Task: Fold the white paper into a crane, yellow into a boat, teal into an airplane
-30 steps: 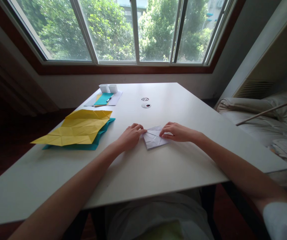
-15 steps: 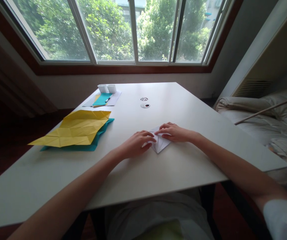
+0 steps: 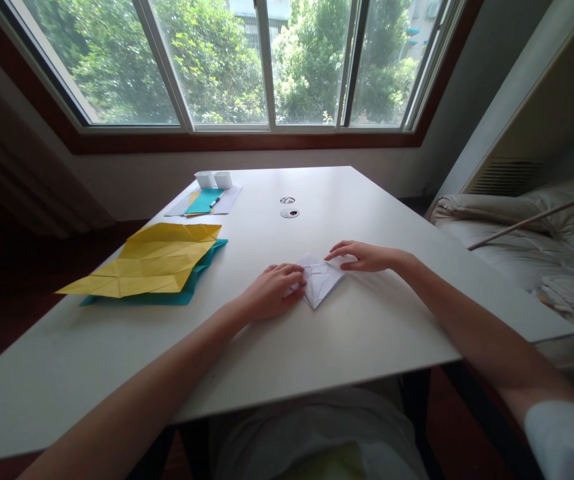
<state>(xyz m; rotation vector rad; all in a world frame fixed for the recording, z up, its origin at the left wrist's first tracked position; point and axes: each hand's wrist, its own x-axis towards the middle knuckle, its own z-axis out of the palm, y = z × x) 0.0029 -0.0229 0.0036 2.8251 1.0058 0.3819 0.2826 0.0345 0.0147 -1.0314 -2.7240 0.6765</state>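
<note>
Yellow sheet over teal sheet, left of folded white paper

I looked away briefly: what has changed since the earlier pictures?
The folded white paper turned, a corner now pointing toward the camera. The left hand moved right, fingers on its left side; the right hand drew back rightward. The creased yellow sheet and teal sheet stayed put.
</note>
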